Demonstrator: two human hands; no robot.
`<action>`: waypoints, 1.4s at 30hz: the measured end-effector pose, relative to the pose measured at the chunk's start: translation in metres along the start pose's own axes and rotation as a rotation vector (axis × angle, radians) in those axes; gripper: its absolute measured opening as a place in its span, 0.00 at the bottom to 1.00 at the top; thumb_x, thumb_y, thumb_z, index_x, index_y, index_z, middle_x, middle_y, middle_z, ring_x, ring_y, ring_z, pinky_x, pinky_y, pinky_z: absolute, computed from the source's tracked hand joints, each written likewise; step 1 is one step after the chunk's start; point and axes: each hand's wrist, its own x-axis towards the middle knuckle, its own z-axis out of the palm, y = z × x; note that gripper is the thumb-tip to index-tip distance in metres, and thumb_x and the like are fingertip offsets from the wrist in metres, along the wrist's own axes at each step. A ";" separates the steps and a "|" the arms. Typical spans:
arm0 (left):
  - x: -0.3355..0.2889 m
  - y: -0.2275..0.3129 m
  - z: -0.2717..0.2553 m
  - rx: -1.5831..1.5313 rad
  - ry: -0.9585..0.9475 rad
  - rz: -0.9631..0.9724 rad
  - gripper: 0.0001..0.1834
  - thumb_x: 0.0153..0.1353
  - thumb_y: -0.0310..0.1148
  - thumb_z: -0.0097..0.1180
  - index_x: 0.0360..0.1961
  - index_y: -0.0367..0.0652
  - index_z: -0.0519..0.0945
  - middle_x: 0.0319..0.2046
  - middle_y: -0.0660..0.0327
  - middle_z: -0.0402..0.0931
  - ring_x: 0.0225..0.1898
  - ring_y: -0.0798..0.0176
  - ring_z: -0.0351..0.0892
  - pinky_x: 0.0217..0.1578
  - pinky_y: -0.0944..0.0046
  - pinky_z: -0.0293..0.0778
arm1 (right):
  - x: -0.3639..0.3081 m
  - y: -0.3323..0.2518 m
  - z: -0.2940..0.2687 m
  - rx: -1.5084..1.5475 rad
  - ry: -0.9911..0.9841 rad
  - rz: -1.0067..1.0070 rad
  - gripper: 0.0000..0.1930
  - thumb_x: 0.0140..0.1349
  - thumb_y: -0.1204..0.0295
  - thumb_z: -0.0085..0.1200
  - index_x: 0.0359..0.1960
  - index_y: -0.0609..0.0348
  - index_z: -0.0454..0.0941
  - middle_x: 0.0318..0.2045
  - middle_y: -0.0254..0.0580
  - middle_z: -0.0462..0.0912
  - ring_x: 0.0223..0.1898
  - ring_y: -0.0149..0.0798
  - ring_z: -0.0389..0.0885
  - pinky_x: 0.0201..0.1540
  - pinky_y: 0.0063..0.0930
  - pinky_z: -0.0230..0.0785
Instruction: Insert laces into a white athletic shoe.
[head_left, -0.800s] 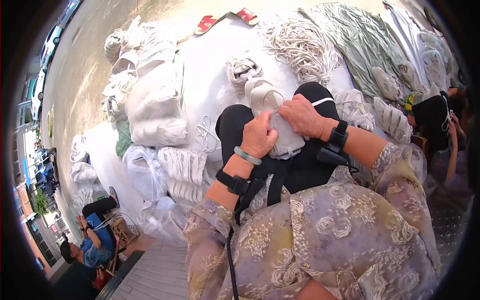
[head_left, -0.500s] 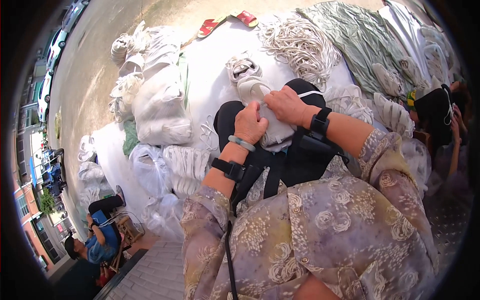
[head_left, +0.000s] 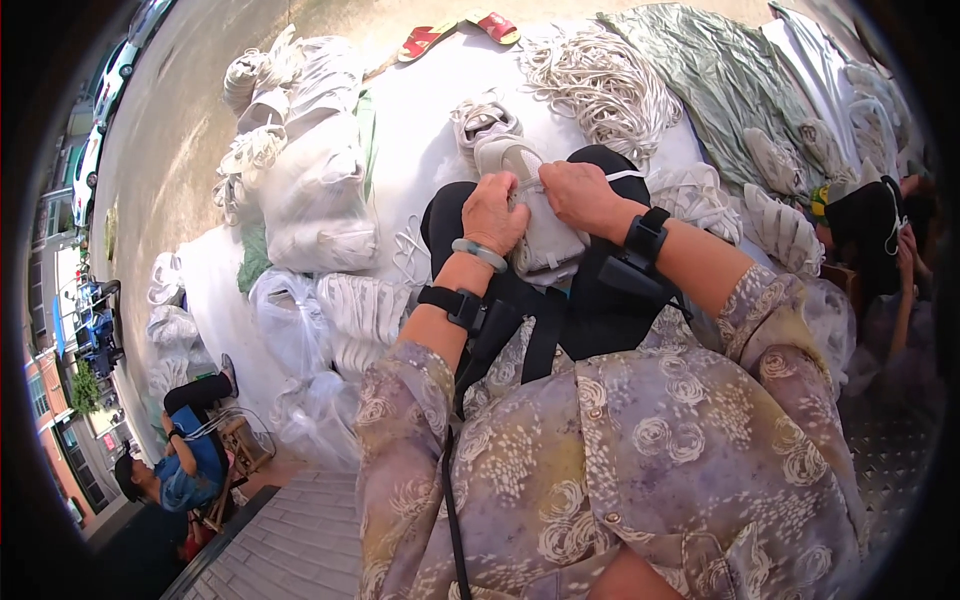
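An off-white lace-up shoe lies across my lap between my black-clad knees, its upper partly covered by my hands. My left hand is closed at the shoe's left side, fingertips pinched near the eyelets; what they grip is hidden. On the other side my right hand is closed too, its fingers bent at the lacing. From it a white shoelace runs out over my right knee. Just beyond, another pale shoe rests on the white sheet.
A heap of loose laces lies ahead, beside a grey-green tarp. Stacked shoes and a stuffed plastic bag stand left. Red slippers lie at the far edge. People sit at far left and right.
Both hands have shifted slightly away from me along the shoe, the right one also a little to the right. The lace over my right knee lies somewhat higher. The whole view has tilted slightly.
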 end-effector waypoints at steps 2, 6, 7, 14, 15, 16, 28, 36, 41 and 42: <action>0.000 -0.001 0.001 -0.028 -0.028 -0.019 0.12 0.40 0.29 0.52 0.31 0.40 0.73 0.26 0.57 0.70 0.24 0.60 0.70 0.29 0.64 0.69 | 0.002 -0.001 0.004 -0.015 0.020 -0.015 0.05 0.47 0.74 0.46 0.28 0.60 0.70 0.26 0.48 0.76 0.33 0.50 0.76 0.35 0.42 0.66; -0.006 0.000 0.005 -0.071 0.011 0.012 0.12 0.41 0.27 0.51 0.31 0.40 0.74 0.26 0.58 0.70 0.21 0.61 0.68 0.27 0.65 0.69 | -0.001 -0.005 0.012 -0.032 0.050 -0.012 0.06 0.47 0.74 0.46 0.28 0.59 0.70 0.26 0.47 0.77 0.32 0.49 0.76 0.33 0.41 0.65; -0.007 0.000 0.005 -0.055 0.028 0.024 0.12 0.41 0.27 0.51 0.31 0.41 0.74 0.26 0.58 0.70 0.21 0.61 0.69 0.27 0.65 0.69 | -0.002 -0.005 0.014 0.005 0.086 0.009 0.05 0.47 0.74 0.46 0.28 0.59 0.71 0.26 0.46 0.77 0.32 0.49 0.76 0.33 0.41 0.64; -0.006 -0.002 0.007 -0.031 0.044 0.028 0.12 0.42 0.28 0.50 0.32 0.41 0.74 0.26 0.58 0.70 0.23 0.60 0.69 0.27 0.65 0.69 | 0.005 -0.008 0.013 -0.012 0.051 0.156 0.06 0.48 0.73 0.46 0.26 0.59 0.73 0.28 0.49 0.77 0.32 0.50 0.77 0.34 0.42 0.67; -0.007 -0.002 0.007 -0.017 0.037 0.029 0.12 0.42 0.28 0.50 0.32 0.41 0.74 0.27 0.58 0.70 0.23 0.60 0.69 0.28 0.64 0.69 | 0.005 -0.007 0.013 0.004 0.034 0.162 0.06 0.47 0.73 0.46 0.27 0.59 0.73 0.27 0.50 0.78 0.32 0.50 0.77 0.34 0.42 0.67; -0.009 -0.001 0.007 -0.002 0.031 0.029 0.12 0.42 0.28 0.50 0.32 0.41 0.73 0.27 0.58 0.70 0.23 0.60 0.70 0.28 0.64 0.69 | 0.006 -0.007 0.012 0.020 0.017 0.169 0.06 0.47 0.73 0.46 0.27 0.60 0.73 0.27 0.50 0.78 0.32 0.51 0.77 0.35 0.42 0.68; -0.010 0.004 0.007 -0.002 0.065 0.097 0.13 0.42 0.28 0.50 0.34 0.40 0.73 0.30 0.54 0.72 0.32 0.51 0.73 0.34 0.59 0.70 | 0.011 -0.022 0.012 -0.236 -0.077 -0.034 0.06 0.49 0.72 0.48 0.28 0.57 0.75 0.28 0.45 0.79 0.34 0.47 0.78 0.36 0.38 0.65; -0.013 0.007 0.008 0.030 0.047 0.094 0.14 0.42 0.28 0.50 0.35 0.41 0.74 0.32 0.55 0.72 0.35 0.51 0.74 0.37 0.58 0.72 | 0.003 -0.013 0.001 -0.044 -0.028 0.124 0.06 0.51 0.71 0.46 0.29 0.58 0.72 0.26 0.47 0.78 0.33 0.49 0.77 0.35 0.41 0.65; -0.011 0.005 0.008 -0.034 0.064 0.093 0.13 0.42 0.28 0.50 0.33 0.41 0.75 0.30 0.55 0.73 0.33 0.51 0.74 0.35 0.60 0.71 | 0.006 0.002 -0.005 0.181 -0.077 0.115 0.05 0.49 0.72 0.46 0.27 0.58 0.70 0.25 0.50 0.77 0.32 0.53 0.76 0.35 0.44 0.66; -0.010 0.005 0.008 -0.038 0.062 0.096 0.13 0.42 0.28 0.50 0.32 0.41 0.75 0.29 0.55 0.73 0.33 0.52 0.74 0.35 0.60 0.71 | 0.007 0.004 -0.006 0.163 -0.093 0.104 0.05 0.49 0.72 0.46 0.27 0.58 0.71 0.25 0.50 0.77 0.32 0.53 0.76 0.35 0.44 0.66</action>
